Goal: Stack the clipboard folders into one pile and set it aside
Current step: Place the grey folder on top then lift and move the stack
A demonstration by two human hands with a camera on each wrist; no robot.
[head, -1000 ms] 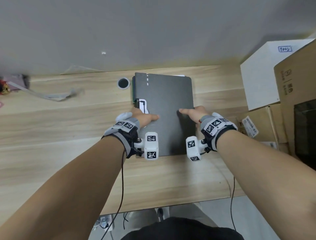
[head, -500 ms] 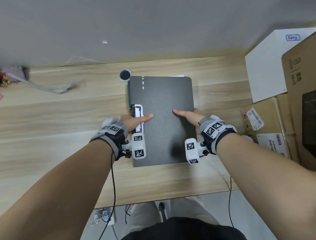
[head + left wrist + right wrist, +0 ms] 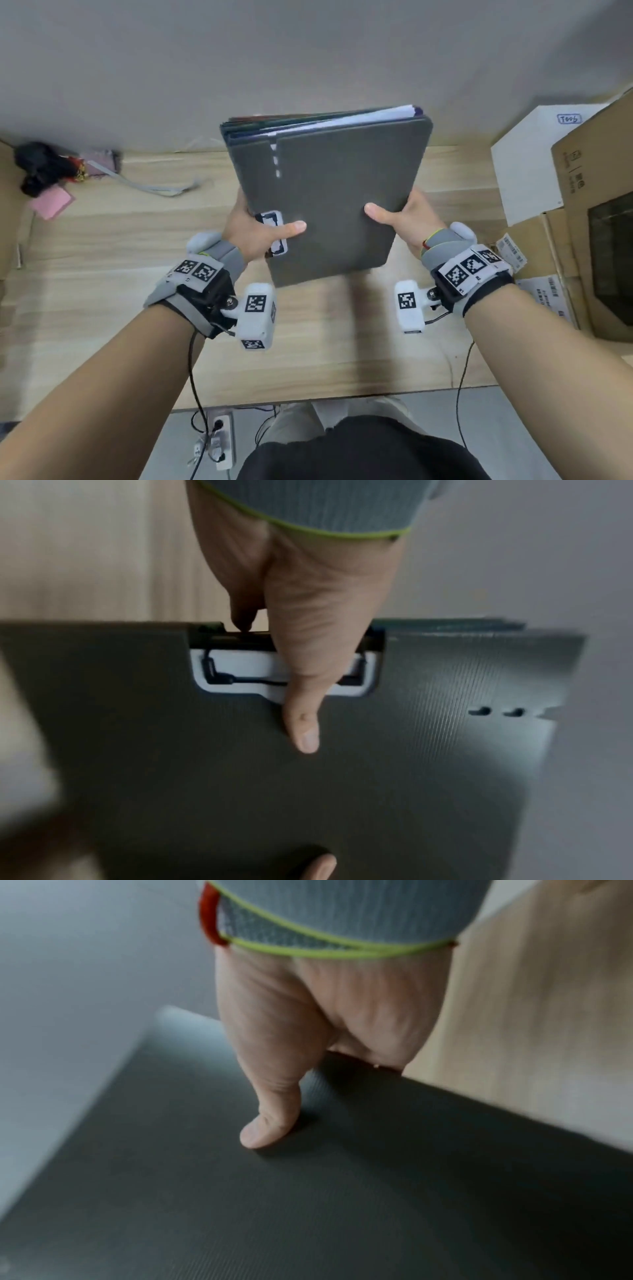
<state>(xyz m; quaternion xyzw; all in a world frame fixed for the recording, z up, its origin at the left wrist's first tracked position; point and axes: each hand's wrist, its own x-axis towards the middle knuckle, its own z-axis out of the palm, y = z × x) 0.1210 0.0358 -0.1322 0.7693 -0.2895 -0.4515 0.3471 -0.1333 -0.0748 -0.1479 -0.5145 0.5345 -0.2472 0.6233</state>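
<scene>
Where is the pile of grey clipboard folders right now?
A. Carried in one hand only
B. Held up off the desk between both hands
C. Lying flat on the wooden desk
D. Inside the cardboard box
B: the pile of folders is tilted above the desk, with the left hand and right hand gripping its opposite edges.

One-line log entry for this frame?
stage: carrying | folder pile: off the desk, tilted | left hand: grips clip edge | right hand: grips opposite edge

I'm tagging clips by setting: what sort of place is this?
Probably an office or storeroom work desk: a wooden desk, cardboard boxes stacked at its right, and a pile of folders with papers.
</scene>
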